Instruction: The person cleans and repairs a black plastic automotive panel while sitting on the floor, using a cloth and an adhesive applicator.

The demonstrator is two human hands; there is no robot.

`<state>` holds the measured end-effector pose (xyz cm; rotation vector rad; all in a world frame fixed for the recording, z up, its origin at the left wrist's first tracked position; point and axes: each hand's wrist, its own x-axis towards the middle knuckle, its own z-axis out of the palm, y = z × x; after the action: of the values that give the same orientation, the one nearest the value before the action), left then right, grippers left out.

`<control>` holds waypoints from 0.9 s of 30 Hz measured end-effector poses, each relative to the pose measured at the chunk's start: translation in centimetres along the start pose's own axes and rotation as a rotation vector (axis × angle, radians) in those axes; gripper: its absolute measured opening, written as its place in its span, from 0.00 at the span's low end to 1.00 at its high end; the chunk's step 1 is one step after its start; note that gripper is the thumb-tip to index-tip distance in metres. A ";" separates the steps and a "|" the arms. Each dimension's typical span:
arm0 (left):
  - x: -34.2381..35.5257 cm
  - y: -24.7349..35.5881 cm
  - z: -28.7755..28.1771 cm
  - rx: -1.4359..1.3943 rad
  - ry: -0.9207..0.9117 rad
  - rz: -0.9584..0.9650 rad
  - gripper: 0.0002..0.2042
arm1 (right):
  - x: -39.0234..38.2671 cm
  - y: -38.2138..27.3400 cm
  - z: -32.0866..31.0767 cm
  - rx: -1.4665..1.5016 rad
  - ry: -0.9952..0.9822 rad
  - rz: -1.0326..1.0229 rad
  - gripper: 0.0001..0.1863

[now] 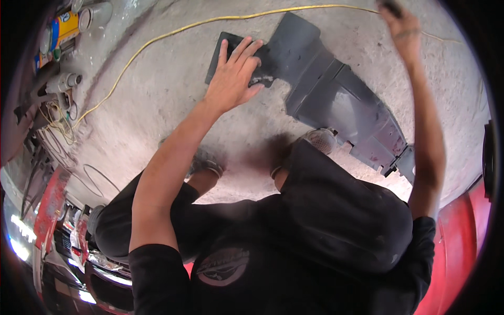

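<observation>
Left hand (233, 73) presses flat on black plastic panel (336, 100) (concrete floor)

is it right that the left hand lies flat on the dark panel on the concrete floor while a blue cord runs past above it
Not quite: the cord is yellow, not blue. The head view shows the left hand flat on the dark panel on the concrete floor, with the cord running past above it.

left hand (233, 73) flat on dark panel (325, 89)

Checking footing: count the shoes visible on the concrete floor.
2: one shoe below the left hand, partly hidden by the forearm; another shoe by the dark plastic panel.
</observation>
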<state>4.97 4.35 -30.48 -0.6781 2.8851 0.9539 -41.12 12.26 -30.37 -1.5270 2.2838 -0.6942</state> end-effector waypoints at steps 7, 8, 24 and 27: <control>-0.3 -0.2 1.0 0.022 0.049 0.027 0.26 | -13.4 -20.0 10.0 0.476 -0.304 -0.152 0.09; -0.5 -0.3 0.8 0.028 0.056 0.017 0.26 | -14.1 -20.3 11.8 0.443 -0.325 -0.238 0.10; -1.0 -0.9 1.6 0.033 0.102 0.024 0.29 | -14.4 -22.5 15.4 0.228 -0.358 -0.459 0.07; -1.0 -1.1 1.7 0.019 0.108 0.027 0.29 | -14.1 -22.3 15.6 0.218 -0.393 -0.459 0.07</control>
<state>6.19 4.90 -32.33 -0.7133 2.9999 0.9190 -10.59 14.79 -31.31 -1.8972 1.5381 -0.6553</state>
